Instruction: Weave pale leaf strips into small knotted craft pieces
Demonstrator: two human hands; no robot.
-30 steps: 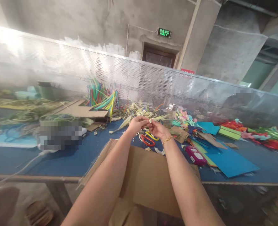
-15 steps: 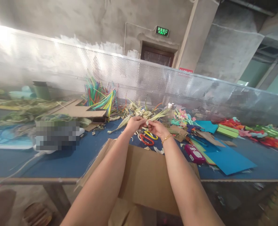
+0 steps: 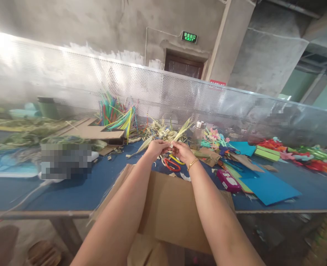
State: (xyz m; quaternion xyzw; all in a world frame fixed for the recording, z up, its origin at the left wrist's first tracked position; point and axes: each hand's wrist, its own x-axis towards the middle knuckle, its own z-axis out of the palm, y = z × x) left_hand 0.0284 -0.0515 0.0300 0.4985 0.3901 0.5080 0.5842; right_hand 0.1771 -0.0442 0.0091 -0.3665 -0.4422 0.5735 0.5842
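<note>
My left hand point(image 3: 158, 148) and my right hand point(image 3: 182, 152) meet over the table, fingertips pinched close together. Between them is a pale green strip that looks like corn husk point(image 3: 184, 129), its frayed end fanning up and to the right. A small whitish bit shows at the fingertips. Just below the hands lie a red looped handle point(image 3: 171, 165) and a yellow looped handle point(image 3: 176, 159), perhaps of scissors. A pile of dry husk strips point(image 3: 163, 129) lies behind the hands. Under my forearms is a sheet of brown cardboard point(image 3: 171, 207).
Coloured pipe cleaners point(image 3: 110, 111) stand at the back left beside cut cardboard point(image 3: 97, 132). A clear bottle point(image 3: 199, 133) is behind my right hand. To the right are a purple packet point(image 3: 228, 181) and blue sheets point(image 3: 268, 186). A white cable point(image 3: 22, 201) crosses the left edge.
The husk strip has swung from pointing nearly level to the right to pointing more steeply upward, which uncovers the bottle. Both hands have stayed together, with my right hand shifted slightly left.
</note>
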